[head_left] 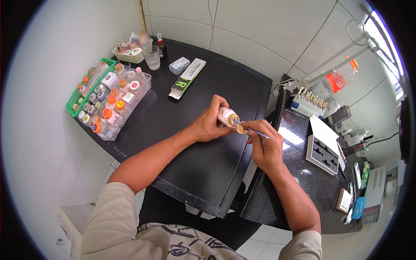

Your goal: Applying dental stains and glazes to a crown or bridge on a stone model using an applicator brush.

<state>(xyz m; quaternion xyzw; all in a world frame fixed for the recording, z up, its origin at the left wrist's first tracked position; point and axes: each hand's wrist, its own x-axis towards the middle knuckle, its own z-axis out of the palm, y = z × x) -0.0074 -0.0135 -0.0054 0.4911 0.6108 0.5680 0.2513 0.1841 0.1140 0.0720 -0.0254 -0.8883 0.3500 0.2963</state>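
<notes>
My left hand (209, 123) grips a small tilted jar (226, 117) of pale pink material, its gold-rimmed mouth facing right. My right hand (268, 149) holds a slim light-blue tool (262, 134), whose end reaches the jar's mouth. A round yellowish cap (241, 129) sits just below the mouth by my right fingertips; I cannot tell which fingers support it. Both hands are over the dark table (190, 169). Behind them lie a long white-and-green box (187, 78) and a small grey-blue case (179, 65).
Baskets of lidded jars (119, 108) line the left side, with a cup (151, 58) and dropper bottle (161, 45) farther back. Right, a granite counter (294, 199) bears a white tray with black cutouts (321, 154), shade samples (310, 102) and a plastic bottle (336, 80).
</notes>
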